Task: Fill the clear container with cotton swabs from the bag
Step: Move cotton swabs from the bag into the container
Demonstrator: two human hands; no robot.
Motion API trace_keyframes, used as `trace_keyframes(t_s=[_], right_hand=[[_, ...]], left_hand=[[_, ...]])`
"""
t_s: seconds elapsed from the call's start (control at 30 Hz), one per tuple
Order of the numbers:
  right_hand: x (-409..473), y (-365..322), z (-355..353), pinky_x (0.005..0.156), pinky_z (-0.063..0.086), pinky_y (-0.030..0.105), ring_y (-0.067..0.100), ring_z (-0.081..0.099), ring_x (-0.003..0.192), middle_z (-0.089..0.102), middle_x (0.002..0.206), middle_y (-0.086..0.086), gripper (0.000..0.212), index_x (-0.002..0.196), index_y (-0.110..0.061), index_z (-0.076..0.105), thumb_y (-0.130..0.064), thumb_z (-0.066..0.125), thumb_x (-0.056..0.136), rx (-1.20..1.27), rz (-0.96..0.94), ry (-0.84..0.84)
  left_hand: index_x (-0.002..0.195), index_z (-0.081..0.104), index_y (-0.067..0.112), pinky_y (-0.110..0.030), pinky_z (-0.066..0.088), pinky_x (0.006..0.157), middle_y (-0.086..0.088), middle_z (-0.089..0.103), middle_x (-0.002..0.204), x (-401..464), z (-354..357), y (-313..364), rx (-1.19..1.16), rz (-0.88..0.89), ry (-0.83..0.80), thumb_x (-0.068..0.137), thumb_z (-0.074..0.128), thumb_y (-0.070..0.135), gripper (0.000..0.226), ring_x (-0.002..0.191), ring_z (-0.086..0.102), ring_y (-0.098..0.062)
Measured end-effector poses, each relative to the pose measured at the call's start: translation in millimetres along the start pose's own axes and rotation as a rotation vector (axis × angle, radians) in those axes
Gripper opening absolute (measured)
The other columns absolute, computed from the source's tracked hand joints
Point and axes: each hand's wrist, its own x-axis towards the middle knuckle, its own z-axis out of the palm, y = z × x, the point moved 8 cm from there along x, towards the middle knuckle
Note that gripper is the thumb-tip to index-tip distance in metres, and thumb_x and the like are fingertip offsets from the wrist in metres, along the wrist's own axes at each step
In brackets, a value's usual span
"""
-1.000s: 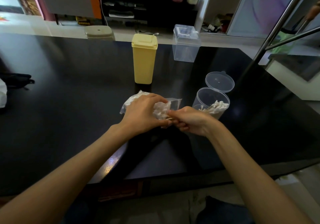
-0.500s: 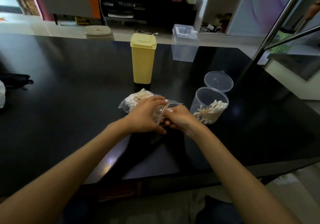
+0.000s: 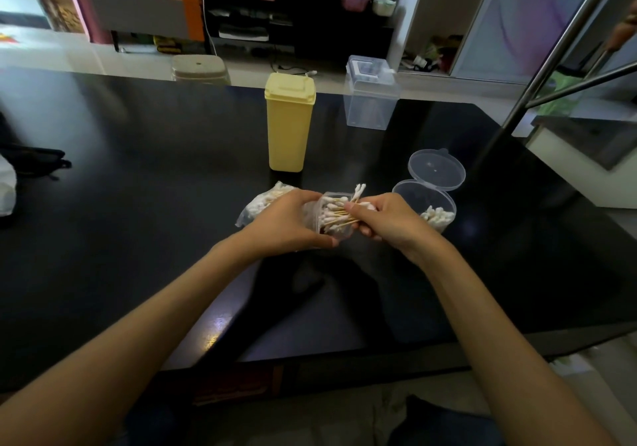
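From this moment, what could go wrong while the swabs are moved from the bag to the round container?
1. The right hand pinches a loose bunch of swabs at the bag mouth; some may slip out onto the dark table.
2. The left hand holds the bag mouth open, so more swabs could spill out.
3. The round container stands near the right wrist, lid open; a bump might tip it.

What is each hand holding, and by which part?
The left hand grips the plastic bag near its open mouth. The right hand pinches a bunch of cotton swabs by their sticks, at the bag's mouth.
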Motion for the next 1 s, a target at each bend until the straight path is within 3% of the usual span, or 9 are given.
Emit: trace_keyframes(t_s=[0.1, 0.2, 0.3, 0.47, 0.63, 0.73, 0.9, 1.0], right_hand=[[-1.7, -4.9, -1.3, 0.046, 0.036, 0.010, 0.004, 0.045, 0.052, 0.054, 0.060, 0.000, 0.022, 0.084, -0.015, 0.066, -0.028, 0.052, 0.095, -0.056, -0.030, -0.025], [-2.5, -9.1, -4.8, 0.053, 0.038, 0.016, 0.005, 0.046, 0.052, 0.054, 0.057, -0.003, 0.023, 0.075, -0.019, 0.064, -0.028, 0.054, 0.094, -0.114, -0.055, -0.071], [-3.6, -10.8, -3.9, 0.056, 0.038, 0.020, 0.010, 0.046, 0.056, 0.056, 0.062, 0.004, 0.023, 0.073, -0.021, 0.064, -0.026, 0.054, 0.094, -0.189, -0.074, -0.122], [-2.5, -4.2, 0.9, 0.056, 0.039, 0.019, 0.010, 0.047, 0.058, 0.057, 0.067, 0.006, 0.020, 0.085, -0.014, 0.067, -0.027, 0.055, 0.093, -0.252, -0.020, -0.183], [0.4, 0.8, -5.3, 0.066, 0.042, 0.025, 0.017, 0.054, 0.069, 0.063, 0.080, 0.018, 0.033, 0.100, 0.001, 0.069, -0.029, 0.056, 0.092, -0.265, 0.009, -0.152], [0.1, 2.6, -2.9, 0.058, 0.039, 0.020, 0.010, 0.048, 0.059, 0.057, 0.066, 0.008, 0.036, 0.102, 0.001, 0.068, -0.031, 0.056, 0.091, -0.266, 0.018, -0.163], [0.0, 4.3, -4.4, 0.050, 0.036, 0.015, 0.005, 0.045, 0.051, 0.053, 0.060, 0.001, 0.033, 0.104, 0.001, 0.068, -0.027, 0.055, 0.093, -0.273, 0.018, -0.162], [-0.8, 3.5, -10.7, 0.053, 0.038, 0.016, 0.006, 0.045, 0.052, 0.054, 0.059, 0.001, 0.030, 0.096, 0.001, 0.069, -0.026, 0.055, 0.094, -0.266, 0.021, -0.138]], left_hand=[[0.141, 0.038, 0.014, -0.013, 0.038, 0.092, 0.001, 0.050, 0.133, 0.7, -0.3, -7.4, 0.039, -0.054, 0.005, 0.070, 0.081, 0.028, 0.085, 0.113, 0.050, -0.009], [0.149, 0.021, 0.028, -0.028, 0.034, 0.106, -0.001, 0.034, 0.147, 1.3, -0.4, -3.3, 0.117, 0.020, -0.004, 0.066, 0.083, 0.035, 0.104, 0.130, 0.040, -0.016], [0.141, 0.031, 0.041, -0.035, 0.035, 0.107, 0.008, 0.028, 0.149, 0.2, 2.3, 4.6, 0.318, 0.110, -0.021, 0.065, 0.078, 0.052, 0.090, 0.130, 0.038, -0.015], [0.133, 0.045, 0.037, -0.034, 0.032, 0.106, 0.009, 0.041, 0.142, 3.3, 6.9, 7.4, 0.461, 0.140, 0.008, 0.065, 0.068, 0.068, 0.077, 0.129, 0.039, -0.014], [0.137, 0.040, 0.040, -0.035, 0.031, 0.106, 0.011, 0.038, 0.146, 3.9, 11.4, 10.6, 0.389, 0.108, -0.043, 0.066, 0.055, 0.077, 0.081, 0.130, 0.038, -0.013], [0.128, 0.053, 0.039, -0.033, 0.037, 0.100, 0.009, 0.048, 0.139, 7.2, 5.3, 9.7, 0.267, 0.085, 0.060, 0.077, 0.047, 0.072, 0.061, 0.124, 0.046, -0.011], [0.123, 0.061, 0.033, -0.035, 0.042, 0.098, 0.010, 0.053, 0.135, 8.9, 4.6, 6.4, 0.361, 0.121, 0.066, 0.086, 0.057, 0.051, 0.041, 0.121, 0.048, -0.009], [0.123, 0.061, 0.027, -0.036, 0.043, 0.098, 0.010, 0.053, 0.135, 9.1, 2.2, 6.8, 0.398, 0.127, 0.089, 0.090, 0.055, 0.043, 0.037, 0.122, 0.049, -0.010]])
